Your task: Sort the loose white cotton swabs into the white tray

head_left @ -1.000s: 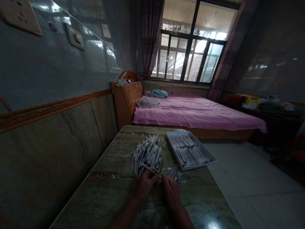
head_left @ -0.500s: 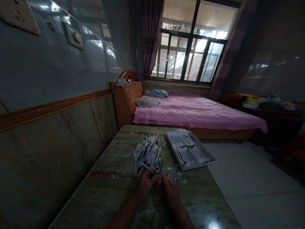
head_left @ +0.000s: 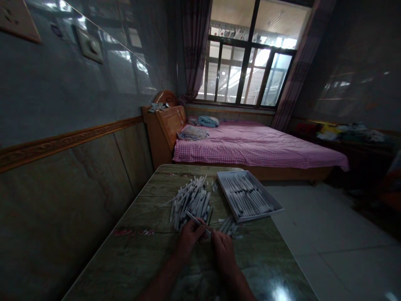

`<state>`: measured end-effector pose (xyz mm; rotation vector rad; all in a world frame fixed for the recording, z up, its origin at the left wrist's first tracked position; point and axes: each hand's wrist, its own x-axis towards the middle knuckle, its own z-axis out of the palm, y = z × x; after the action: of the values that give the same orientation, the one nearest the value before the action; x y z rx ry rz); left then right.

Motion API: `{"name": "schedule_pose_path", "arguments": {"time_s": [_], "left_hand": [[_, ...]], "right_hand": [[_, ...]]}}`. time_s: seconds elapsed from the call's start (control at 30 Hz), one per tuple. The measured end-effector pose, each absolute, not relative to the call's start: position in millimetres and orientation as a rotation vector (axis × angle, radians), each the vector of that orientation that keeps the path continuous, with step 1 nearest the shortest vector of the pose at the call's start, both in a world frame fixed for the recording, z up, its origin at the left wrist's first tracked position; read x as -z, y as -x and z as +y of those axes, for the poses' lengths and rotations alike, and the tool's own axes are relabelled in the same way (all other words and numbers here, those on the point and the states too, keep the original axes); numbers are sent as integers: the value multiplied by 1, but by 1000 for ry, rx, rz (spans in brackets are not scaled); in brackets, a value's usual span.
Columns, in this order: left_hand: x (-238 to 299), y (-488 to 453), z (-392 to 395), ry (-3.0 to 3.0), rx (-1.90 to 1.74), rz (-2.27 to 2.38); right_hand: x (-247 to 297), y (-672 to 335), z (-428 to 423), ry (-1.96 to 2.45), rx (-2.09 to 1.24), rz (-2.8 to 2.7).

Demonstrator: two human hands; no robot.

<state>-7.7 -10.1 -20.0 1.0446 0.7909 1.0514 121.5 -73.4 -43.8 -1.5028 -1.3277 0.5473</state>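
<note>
My left hand and my right hand meet over the near part of a green marbled table. Between them they pinch a thin white pen that slants up to the left. Just beyond my left hand lies a heap of white pens. A few loose pen parts lie right of my fingers. A shallow white tray with rows of pens stands at the table's far right.
A tiled wall runs along the table's left side. Beyond the table stands a bed with a pink checked cover under a window. Pale floor tiles lie to the right.
Both hands stay together on the pen with barely any shift. The view has tilted slightly, so everything sits a little lower and to the left.
</note>
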Motion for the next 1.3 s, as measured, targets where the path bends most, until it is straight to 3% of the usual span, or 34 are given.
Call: {"name": "schedule_pose_path", "arguments": {"time_s": [0.4,0.77,1.13,1.3], "left_hand": [[12,13,-11,-1164,-1047,787],[1,11,-11,-1078,-1038,877],[6,8,-9,-1099,-1079,963],[5,5,-8,-1124,-1076,999]], "right_hand": [[30,-112,-75,1465,-654,-1192],[14,-113,-76,1471,-659,-1448],[-16,-221,-77,1879,-80,-1323],[-16,-244,-73,2071,0,-1234]]}}
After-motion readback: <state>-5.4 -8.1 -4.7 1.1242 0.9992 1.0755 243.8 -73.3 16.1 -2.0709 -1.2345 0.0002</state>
